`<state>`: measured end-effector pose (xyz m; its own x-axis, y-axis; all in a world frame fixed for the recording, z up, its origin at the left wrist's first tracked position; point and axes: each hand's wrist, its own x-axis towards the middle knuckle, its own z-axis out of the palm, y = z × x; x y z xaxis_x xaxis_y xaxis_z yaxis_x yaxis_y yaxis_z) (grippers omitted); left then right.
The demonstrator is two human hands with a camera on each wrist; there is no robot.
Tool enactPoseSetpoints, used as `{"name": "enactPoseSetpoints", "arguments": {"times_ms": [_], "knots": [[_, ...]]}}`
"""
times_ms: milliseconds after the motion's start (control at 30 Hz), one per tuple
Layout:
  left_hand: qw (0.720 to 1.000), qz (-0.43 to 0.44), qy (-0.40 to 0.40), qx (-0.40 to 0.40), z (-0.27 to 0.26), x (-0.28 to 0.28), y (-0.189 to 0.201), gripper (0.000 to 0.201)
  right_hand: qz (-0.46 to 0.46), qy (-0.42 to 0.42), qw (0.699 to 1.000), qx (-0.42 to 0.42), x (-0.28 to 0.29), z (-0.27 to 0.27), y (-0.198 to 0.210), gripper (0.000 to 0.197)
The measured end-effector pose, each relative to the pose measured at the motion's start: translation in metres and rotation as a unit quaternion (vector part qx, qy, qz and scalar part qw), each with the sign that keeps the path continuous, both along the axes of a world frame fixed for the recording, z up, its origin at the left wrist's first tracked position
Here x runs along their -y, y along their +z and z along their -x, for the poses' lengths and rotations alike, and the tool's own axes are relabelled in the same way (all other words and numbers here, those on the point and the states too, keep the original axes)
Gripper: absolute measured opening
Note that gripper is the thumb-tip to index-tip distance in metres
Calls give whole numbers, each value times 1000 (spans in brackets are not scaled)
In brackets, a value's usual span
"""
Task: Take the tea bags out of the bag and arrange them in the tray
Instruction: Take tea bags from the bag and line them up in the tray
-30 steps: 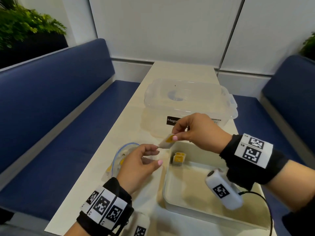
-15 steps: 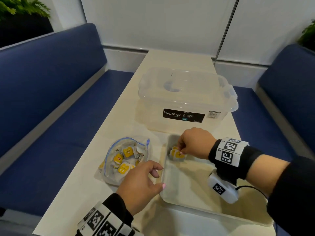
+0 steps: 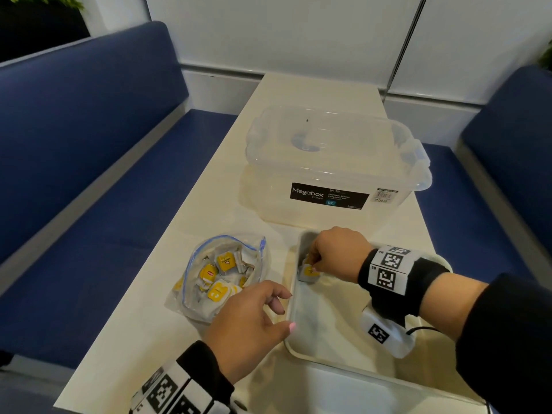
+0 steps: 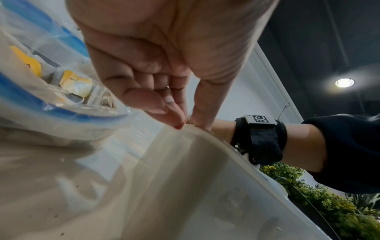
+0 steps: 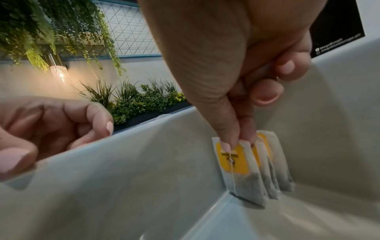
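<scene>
- Since half a sec ago: right hand barely shifted, still down in the tray's far-left corner w/ a tea bag; left hand stays by the tray's left wall, and the view has dropped a bit lower.
- Nearest: left hand, fingers loosely curled, nothing held, fingertips at the tray rim. Hovering or touching? Can't tell for sure.
- Just left of that hand on the surface: zip bag, mouth open, lots of yellow-tagged tea bags inside. It's the nearer hand for the next pick, I'd judge.
- Farther in: right hand pinches one tea bag by its top edge, thumb + finger, bag upright on its bottom edge.
- It stands flat against two more upright bags, row running out from the far wall, so the next bag goes on the near side of this one.
- Beyond tray: lidded storage box.
</scene>
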<state>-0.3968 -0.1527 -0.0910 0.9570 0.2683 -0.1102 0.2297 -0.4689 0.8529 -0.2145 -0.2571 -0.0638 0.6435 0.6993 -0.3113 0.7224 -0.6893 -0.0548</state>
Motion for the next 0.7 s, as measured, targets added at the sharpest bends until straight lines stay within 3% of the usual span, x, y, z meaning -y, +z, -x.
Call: {"name": "enactPoseSetpoints", "arguments": {"times_ms": [300, 467, 567, 700], "knots": [[1000, 16, 8, 1, 0, -1, 3, 29, 10, 13, 1000, 16, -2, 0, -2, 21], [998, -17, 67, -4, -2, -20, 15, 16, -22, 13, 999, 31, 3, -2, 7, 16], [980, -146, 130, -25, -2, -42, 27, 14, -61, 7, 997, 48, 8, -3, 16, 6], [915, -376, 124, -81, -15, -63, 30, 27, -109, -3, 993, 49, 14, 3, 29, 12]]}}
